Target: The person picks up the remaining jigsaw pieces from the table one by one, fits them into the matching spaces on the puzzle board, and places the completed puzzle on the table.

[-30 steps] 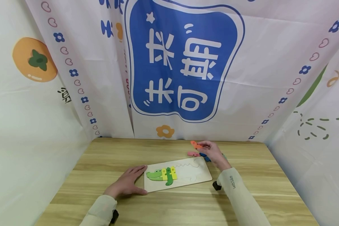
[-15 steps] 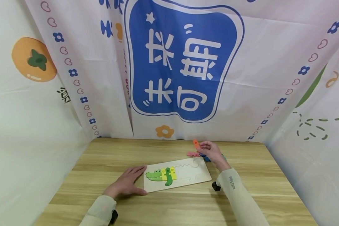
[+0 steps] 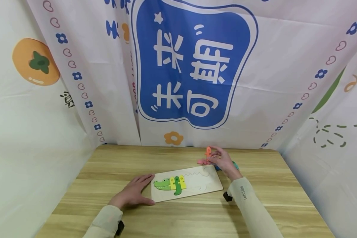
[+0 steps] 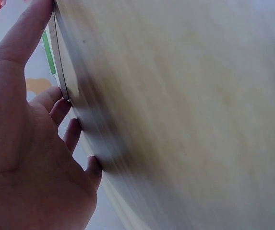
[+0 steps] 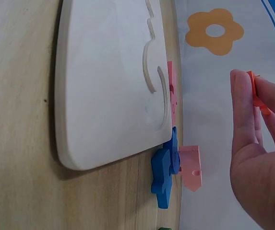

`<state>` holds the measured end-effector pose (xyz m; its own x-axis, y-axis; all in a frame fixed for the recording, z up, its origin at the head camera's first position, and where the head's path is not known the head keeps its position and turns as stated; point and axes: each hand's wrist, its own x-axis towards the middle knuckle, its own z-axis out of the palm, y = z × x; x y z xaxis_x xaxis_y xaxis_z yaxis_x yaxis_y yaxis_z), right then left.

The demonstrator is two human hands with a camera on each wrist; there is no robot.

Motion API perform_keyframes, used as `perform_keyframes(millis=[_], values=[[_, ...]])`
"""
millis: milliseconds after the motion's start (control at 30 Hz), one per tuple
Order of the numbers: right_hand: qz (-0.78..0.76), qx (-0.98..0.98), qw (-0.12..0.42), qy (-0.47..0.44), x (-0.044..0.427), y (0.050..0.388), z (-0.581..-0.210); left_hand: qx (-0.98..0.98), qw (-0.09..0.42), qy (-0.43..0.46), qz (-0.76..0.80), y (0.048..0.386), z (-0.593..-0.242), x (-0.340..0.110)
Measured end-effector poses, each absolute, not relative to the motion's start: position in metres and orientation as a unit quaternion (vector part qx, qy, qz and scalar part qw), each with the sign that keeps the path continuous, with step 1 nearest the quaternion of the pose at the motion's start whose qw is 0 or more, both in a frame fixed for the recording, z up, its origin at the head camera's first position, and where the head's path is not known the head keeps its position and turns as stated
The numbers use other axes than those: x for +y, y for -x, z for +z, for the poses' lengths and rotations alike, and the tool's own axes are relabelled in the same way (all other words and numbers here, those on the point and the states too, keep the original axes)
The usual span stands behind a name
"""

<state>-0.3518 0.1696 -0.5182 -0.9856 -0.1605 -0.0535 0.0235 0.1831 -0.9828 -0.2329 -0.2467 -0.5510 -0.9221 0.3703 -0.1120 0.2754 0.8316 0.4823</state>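
Note:
In the head view a pale wooden puzzle board (image 3: 200, 180) lies slightly turned on the table. Its left part holds a green crocodile head (image 3: 162, 184) and yellow and green body pieces (image 3: 178, 182); outline grooves show on the right part. My left hand (image 3: 134, 191) rests at the board's left end, thumb and fingers spread along the edge, as the left wrist view also shows. Beyond the board's far right corner, my right hand (image 3: 223, 160) pinches an orange puzzle piece (image 3: 208, 151) between thumb and fingers, held above the table and partly covered by the fingers in the right wrist view.
Behind the board's right end lie loose pieces: pink ones (image 5: 190, 167), blue ones (image 5: 161, 172) and a teal one (image 3: 235, 166), partly hidden by the right hand. A printed cloth (image 3: 172, 138) hangs at the table's far edge.
The orange piece has turned from slanting left to nearly upright in my right fingers. My left hand and the board stay in place.

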Motion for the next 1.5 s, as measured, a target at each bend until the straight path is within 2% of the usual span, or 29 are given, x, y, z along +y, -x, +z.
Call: perform_keyframes(millis=[433,833,1233,1500], values=[[-0.640,0.757,0.121,0.055,0.161,0.348,-0.520,0.950,0.100,-0.172,0.240,0.233,-0.552,-0.247],[-0.621,0.745,0.202,0.136,0.139,0.333,-0.528,0.952,0.113,-0.161,0.233,0.232,-0.547,-0.245],[-0.575,0.766,0.232,0.170,0.114,0.322,-0.537,0.952,0.115,-0.167,0.229,0.231,-0.550,-0.246],[-0.540,0.785,0.226,0.201,0.105,0.315,-0.541,0.952,0.113,-0.165,0.232,0.233,-0.550,-0.246]])
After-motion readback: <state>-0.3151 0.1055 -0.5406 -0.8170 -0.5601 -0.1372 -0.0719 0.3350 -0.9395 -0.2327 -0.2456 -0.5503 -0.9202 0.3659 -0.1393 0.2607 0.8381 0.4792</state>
